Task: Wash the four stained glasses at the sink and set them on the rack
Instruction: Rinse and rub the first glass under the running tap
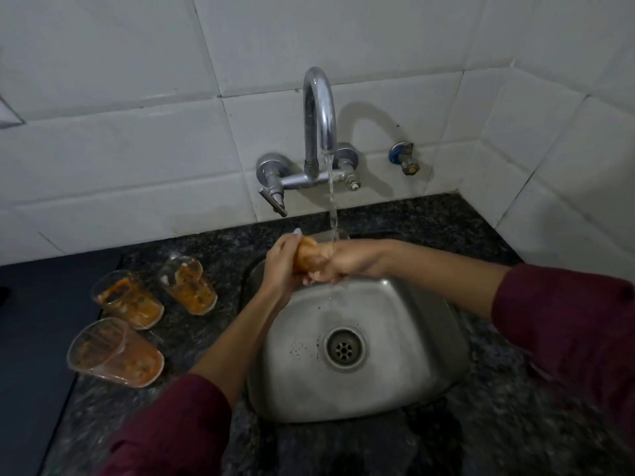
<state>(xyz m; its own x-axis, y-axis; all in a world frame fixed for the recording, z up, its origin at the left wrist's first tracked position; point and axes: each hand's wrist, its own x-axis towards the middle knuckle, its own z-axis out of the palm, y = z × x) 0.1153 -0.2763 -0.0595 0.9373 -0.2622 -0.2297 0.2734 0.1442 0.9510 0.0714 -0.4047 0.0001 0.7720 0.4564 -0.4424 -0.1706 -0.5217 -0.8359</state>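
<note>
I see both hands (pixel 280 266) (pixel 338 264) clasping orange-stained clear glass (pixel 307 257) under tap stream (pixel 332 207), centre frame; three stained tumblers (pixel 115 352) lower left unwashed; rack unseen.

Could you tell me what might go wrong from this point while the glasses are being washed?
1. The glass is gripped by both wet hands, left and right, over the steel sink under running water; it could slip and crack.
2. Three stained glasses stand on the counter close by the left forearm; a sweep of that arm might knock one over.
3. No rack is in view, so carrying wet glasses out of sight adds a drop risk.
</note>
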